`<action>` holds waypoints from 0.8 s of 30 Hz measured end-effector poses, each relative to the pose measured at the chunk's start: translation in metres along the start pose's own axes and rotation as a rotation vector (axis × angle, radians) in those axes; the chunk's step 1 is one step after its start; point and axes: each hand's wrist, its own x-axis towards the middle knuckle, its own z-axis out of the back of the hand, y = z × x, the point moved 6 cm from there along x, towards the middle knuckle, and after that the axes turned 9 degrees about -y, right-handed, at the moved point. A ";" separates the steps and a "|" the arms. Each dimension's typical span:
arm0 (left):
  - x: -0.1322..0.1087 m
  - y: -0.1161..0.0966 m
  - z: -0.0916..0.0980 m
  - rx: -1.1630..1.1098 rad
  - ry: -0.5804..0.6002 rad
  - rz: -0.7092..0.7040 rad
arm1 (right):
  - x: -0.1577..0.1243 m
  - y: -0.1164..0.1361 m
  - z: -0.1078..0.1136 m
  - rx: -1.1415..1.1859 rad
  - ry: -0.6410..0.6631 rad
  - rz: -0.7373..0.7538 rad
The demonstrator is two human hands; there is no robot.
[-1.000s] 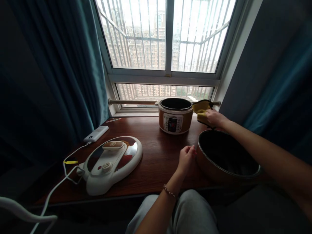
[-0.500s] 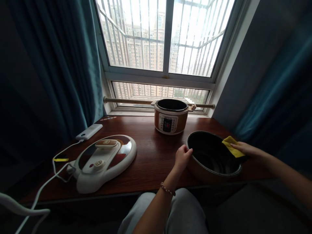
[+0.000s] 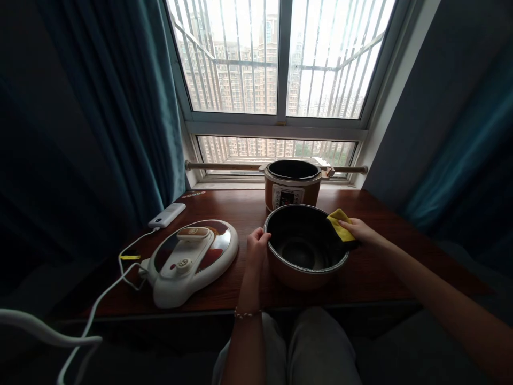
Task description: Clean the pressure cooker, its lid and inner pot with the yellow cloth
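Note:
A large dark-lined inner pot with an orange-brown outside stands at the table's front, its mouth facing up and toward me. My left hand pinches the pot's left rim, fingers closed. At the right rim, my right hand grips a yellow cloth, which lies over the edge of the pot. Part of the cloth looks dark near the rim. Directly behind the pot is the orange-brown cooker body with a control panel; the pot covers its lower front.
A white cooker lid with a brown handle lies on the left of the wooden table. Behind it is a white power bank with a white cable. A window and a rod are at the back.
The inner pot has shifted left and slightly back, now overlapping the front of the cooker body. Both hands moved with it, the yellow cloth still at the right rim. The camera view turned slightly left.

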 end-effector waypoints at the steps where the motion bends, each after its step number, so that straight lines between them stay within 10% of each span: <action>1: 0.001 0.002 0.002 -0.007 -0.008 0.010 | 0.002 0.000 -0.004 0.002 0.005 0.000; 9: 0.000 0.011 0.012 -0.006 -0.047 0.047 | 0.022 -0.007 -0.017 -0.115 0.026 0.034; 19: -0.003 0.009 0.017 0.118 -0.093 0.035 | -0.023 0.028 -0.034 -0.991 -0.219 0.373; 24: -0.007 0.004 0.017 0.137 -0.094 0.022 | -0.070 0.040 -0.027 -0.641 0.023 0.486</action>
